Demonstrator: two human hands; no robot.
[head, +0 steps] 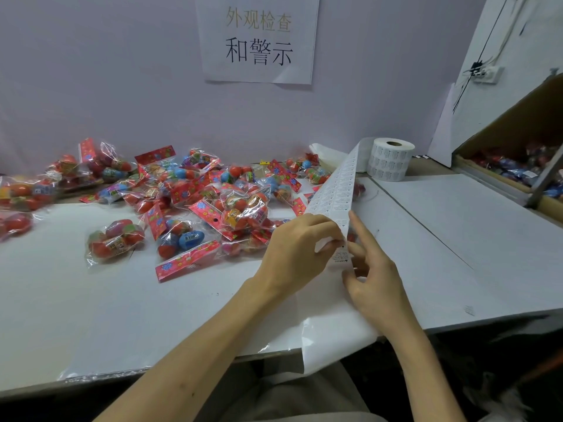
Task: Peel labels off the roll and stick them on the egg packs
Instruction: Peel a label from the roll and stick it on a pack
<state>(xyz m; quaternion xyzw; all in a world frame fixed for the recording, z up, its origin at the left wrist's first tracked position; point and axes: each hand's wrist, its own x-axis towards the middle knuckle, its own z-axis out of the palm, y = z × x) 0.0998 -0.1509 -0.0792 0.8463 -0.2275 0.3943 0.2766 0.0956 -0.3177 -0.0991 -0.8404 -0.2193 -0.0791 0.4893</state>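
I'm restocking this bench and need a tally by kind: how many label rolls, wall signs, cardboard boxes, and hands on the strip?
label roll: 1
wall sign: 1
cardboard box: 1
hands on the label strip: 2 (left hand, right hand)
total: 5
egg packs: heaped and overlapping, not countable

Bare arms and hands, pale garment on the lap

Both forearms, the left forearm (198,354) and the right forearm (426,360), are uncovered from the bottom of the view up to the wrists. The left hand (292,254) and right hand (374,278) are bare, with slim fingers. Below the near edge of the white table (122,315), a light beige-grey cloth garment (292,394) covers the lap, creased in soft folds.
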